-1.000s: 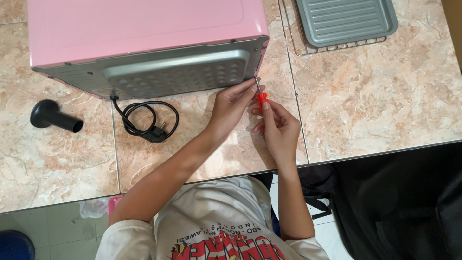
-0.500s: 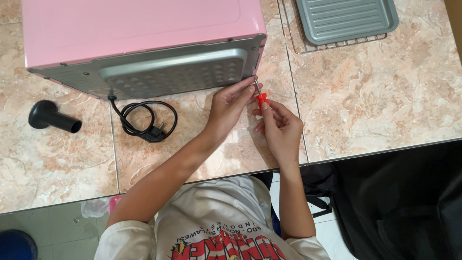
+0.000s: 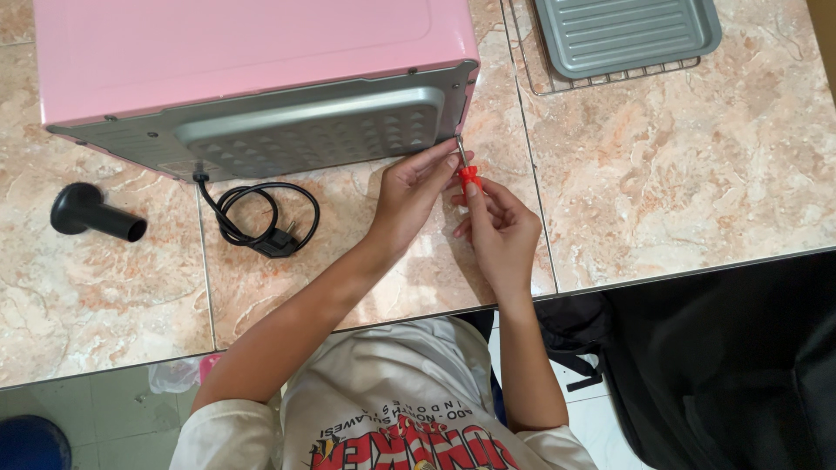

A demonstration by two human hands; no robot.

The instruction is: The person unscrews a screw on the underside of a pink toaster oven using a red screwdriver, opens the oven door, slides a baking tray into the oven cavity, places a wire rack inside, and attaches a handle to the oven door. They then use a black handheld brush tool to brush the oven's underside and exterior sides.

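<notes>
Head view: right hand (image 3: 498, 228) grips a red screwdriver (image 3: 468, 172) at the oven's (image 3: 252, 61) rear corner; left hand (image 3: 409, 193) pinches its shaft, so careful turning seems needed.

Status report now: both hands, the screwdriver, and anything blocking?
Right hand grips red-handled screwdriver, tip at pink oven rear corner. Left hand steadies the shaft. Power cord lies clear, nothing blocking.

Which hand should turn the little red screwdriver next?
Probably the right hand: its fingers already pinch the red screwdriver handle. The left hand only steadies the shaft near the tip, at the rear corner of the pink oven.
</notes>
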